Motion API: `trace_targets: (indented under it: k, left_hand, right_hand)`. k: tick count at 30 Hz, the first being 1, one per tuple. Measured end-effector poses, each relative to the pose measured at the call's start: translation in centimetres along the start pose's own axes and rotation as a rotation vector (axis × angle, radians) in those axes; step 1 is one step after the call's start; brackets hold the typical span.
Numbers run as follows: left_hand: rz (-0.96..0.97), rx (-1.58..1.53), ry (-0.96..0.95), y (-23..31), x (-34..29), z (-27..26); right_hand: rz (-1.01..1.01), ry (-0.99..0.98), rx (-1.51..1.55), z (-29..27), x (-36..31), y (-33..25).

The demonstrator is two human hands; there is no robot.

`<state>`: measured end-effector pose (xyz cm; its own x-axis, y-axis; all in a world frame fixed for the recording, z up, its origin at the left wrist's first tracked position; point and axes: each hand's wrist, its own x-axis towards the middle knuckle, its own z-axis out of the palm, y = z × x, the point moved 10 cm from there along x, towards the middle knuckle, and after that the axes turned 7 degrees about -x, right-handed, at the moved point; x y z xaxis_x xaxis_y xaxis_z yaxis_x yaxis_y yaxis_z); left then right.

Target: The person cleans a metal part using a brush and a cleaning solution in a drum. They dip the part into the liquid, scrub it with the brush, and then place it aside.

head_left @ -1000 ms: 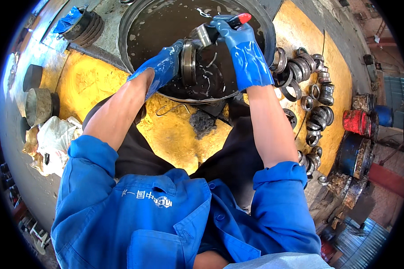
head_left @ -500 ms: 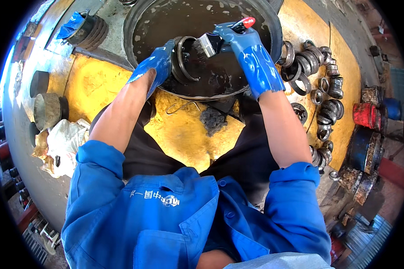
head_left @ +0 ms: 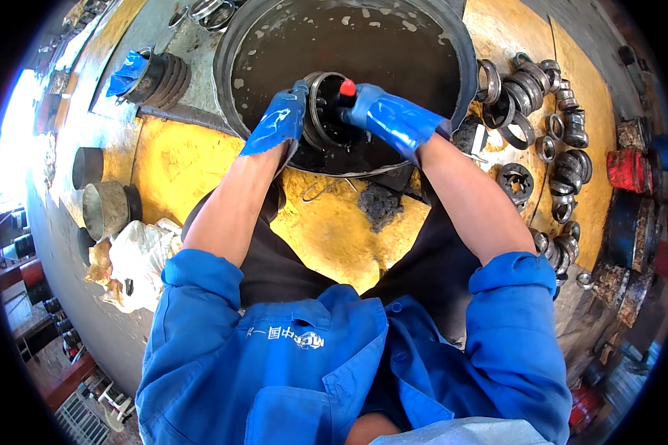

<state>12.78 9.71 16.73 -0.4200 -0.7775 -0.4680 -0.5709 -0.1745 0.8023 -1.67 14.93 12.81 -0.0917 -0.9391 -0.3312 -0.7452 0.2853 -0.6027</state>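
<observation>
A wide round basin (head_left: pixel 226 81) of dark, murky liquid stands in front of me. Over its near part my left hand (head_left: pixel 283 111), in a wet blue glove, grips a metal ring (head_left: pixel 315 119) by its left side, holding it on edge. My right hand (head_left: pixel 375 111), gloved the same way, is closed around a paintbrush with a red-tipped handle (head_left: pixel 347 89). The brush is at the ring's opening; its bristles are hidden in the dark inside the ring, so whether they touch the wall I cannot tell.
Right of the basin lie several metal rings and bearing parts (head_left: pixel 527 89), with a slotted round part (head_left: pixel 515 184) nearer me. At left stand a stack of dark rings (head_left: pixel 163 80) and a grey cylinder (head_left: pixel 105 210), beside a white plastic bag (head_left: pixel 145 259). A dark rag (head_left: pixel 380 206) lies between my legs.
My right hand has come down and left, bringing the brush from beside the ring to its opening. The brush handle now points up. My left hand keeps holding the ring.
</observation>
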Motion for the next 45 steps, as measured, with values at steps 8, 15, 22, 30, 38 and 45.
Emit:
trace_targets:
  k: [8, 15, 22, 30, 38, 45]
  left_hand:
    - [-0.043, -0.172, -0.064, -1.1, 0.0, 1.3]
    - [-0.265, -0.484, -0.099, -4.0, -1.8, 2.3]
    - [-0.073, -0.352, -0.08, -4.1, 1.6, 2.0]
    - [0.011, -0.092, -0.054, 0.6, 1.8, 1.2]
    - [-0.256, -0.244, -0.012, -3.9, -0.3, 1.7]
    - [-0.161, -0.385, -0.111, -7.7, 3.5, 1.2]
  right_hand:
    - [-0.316, 0.034, -0.736, 1.7, -1.4, -3.2]
    - [-0.508, 0.325, -0.832, -0.3, -3.2, -5.4]
    - [-0.145, 0.274, -0.267, -2.9, -1.5, -0.8]
    - [0.075, 0.043, 0.099, -2.3, -1.9, 1.6]
    - [0.03, -0.023, 0.146, -2.2, -4.0, 0.2]
    - [-0.188, 0.057, -0.313, -0.3, -1.9, -0.7]
